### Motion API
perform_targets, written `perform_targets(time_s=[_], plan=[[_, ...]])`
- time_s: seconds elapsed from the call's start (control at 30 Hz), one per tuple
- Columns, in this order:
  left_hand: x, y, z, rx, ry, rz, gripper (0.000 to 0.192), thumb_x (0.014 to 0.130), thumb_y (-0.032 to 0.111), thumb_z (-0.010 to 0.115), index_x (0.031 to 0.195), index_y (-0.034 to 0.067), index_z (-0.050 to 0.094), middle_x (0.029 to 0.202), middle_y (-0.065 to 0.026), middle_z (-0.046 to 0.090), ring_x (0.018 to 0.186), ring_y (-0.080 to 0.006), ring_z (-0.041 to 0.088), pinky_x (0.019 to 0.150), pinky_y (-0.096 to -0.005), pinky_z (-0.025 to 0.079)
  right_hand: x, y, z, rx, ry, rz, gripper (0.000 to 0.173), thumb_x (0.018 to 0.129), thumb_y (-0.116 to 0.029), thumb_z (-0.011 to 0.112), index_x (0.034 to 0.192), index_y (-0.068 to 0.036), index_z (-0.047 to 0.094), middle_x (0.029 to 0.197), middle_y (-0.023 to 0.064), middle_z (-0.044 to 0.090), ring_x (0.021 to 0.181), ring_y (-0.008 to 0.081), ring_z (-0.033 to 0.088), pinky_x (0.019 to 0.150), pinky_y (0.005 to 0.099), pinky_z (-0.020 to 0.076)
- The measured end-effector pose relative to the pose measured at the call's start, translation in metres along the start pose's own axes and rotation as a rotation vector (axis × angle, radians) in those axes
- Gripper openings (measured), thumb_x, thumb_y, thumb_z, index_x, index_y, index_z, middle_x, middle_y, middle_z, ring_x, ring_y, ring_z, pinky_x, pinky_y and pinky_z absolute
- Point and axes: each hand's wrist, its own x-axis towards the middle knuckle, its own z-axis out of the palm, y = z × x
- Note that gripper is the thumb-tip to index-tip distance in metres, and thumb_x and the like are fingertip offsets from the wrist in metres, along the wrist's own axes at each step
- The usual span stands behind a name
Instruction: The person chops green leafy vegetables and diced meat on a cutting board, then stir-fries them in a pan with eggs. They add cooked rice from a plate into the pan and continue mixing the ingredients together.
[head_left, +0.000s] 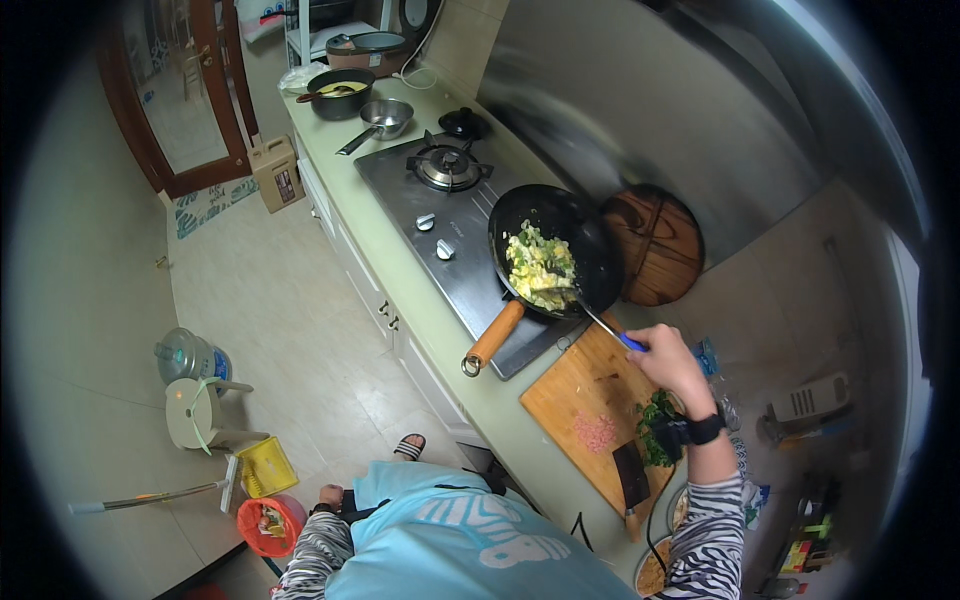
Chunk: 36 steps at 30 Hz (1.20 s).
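My right hand (664, 358) is closed around the blue-tipped handle of a metal spatula (596, 316), whose blade rests in scrambled egg with chopped greens (538, 262). That food lies in a black wok (592, 232) on the right burner, its wooden handle (495, 336) pointing toward me. My left hand (331, 495) hangs by my side, fingers curled; whether it holds anything cannot be told. Below my right forearm, a wooden cutting board (570, 386) carries diced pink meat (595, 432), dark leafy greens (654, 427) and a cleaver (631, 476).
Left of the wok are a bare gas burner (449, 166), a steel saucepan (386, 118) and a dark pot (340, 105). A round wooden lid (654, 244) leans behind the wok. A red-lined bin (262, 546), stool (193, 412) and yellow dustpan (270, 466) stand on the floor.
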Motion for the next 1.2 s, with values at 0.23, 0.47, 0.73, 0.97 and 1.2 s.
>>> perform_targets(time_s=[0.23,0.47,0.73,0.97,1.2], plan=[[0.01,0.022,-0.003,-0.208,-0.011,0.079,0.017,0.093,0.019,0.054,0.097,0.005,0.061,0.081,-0.0057,0.063,0.07,-0.0175,0.064,0.053,-0.0319,0.048,0.086,0.033,0.07,0.314,0.352,0.177,0.035,0.082,-0.013,0.067,0.114,0.001,0.065,0.096,0.025,0.068,0.093,0.0361,0.067,0.082,0.038,0.0513],[0.017,0.042,-0.006,-0.253,-0.015,0.095,0.015,0.092,0.018,0.054,0.103,0.009,0.056,0.089,-0.0059,0.061,0.081,-0.0197,0.064,0.067,-0.0352,0.05,0.096,0.01,0.083,0.376,0.179,0.166,0.035,0.083,-0.011,0.068,0.116,0.002,0.065,0.086,0.0243,0.07,0.074,0.0277,0.07,0.069,0.0356,0.0531],[0.011,-0.008,-0.001,-0.225,0.036,0.001,0.015,0.092,0.018,0.054,0.096,0.005,0.061,0.078,-0.0073,0.062,0.062,-0.019,0.061,0.049,-0.0329,0.048,-0.011,-0.017,-0.037,-0.009,-0.078,0.153,0.029,0.078,-0.005,0.067,0.106,0.001,0.068,0.095,0.0269,0.066,0.09,0.0327,0.069,0.08,0.0377,0.0524],[0.009,-0.014,-0.003,-0.206,-0.036,-0.052,0.015,0.091,0.017,0.054,0.097,0.005,0.061,0.08,-0.0067,0.062,0.066,-0.0198,0.062,0.052,-0.0327,0.048,0.062,0.028,0.044,0.127,0.286,0.141,0.035,0.082,-0.014,0.068,0.114,-0.001,0.066,0.102,0.0272,0.065,0.099,0.0375,0.065,0.087,0.0392,0.0503],[0.014,0.017,-0.008,-0.283,0.023,0.048,0.014,0.09,0.016,0.052,0.098,0.006,0.058,0.082,-0.0056,0.061,0.069,-0.0185,0.064,0.052,-0.03,0.047,0.074,0.019,0.054,0.154,0.197,0.072,0.034,0.083,-0.014,0.067,0.115,-0.001,0.065,0.105,0.0252,0.065,0.101,0.0377,0.064,0.088,0.0379,0.0499]])
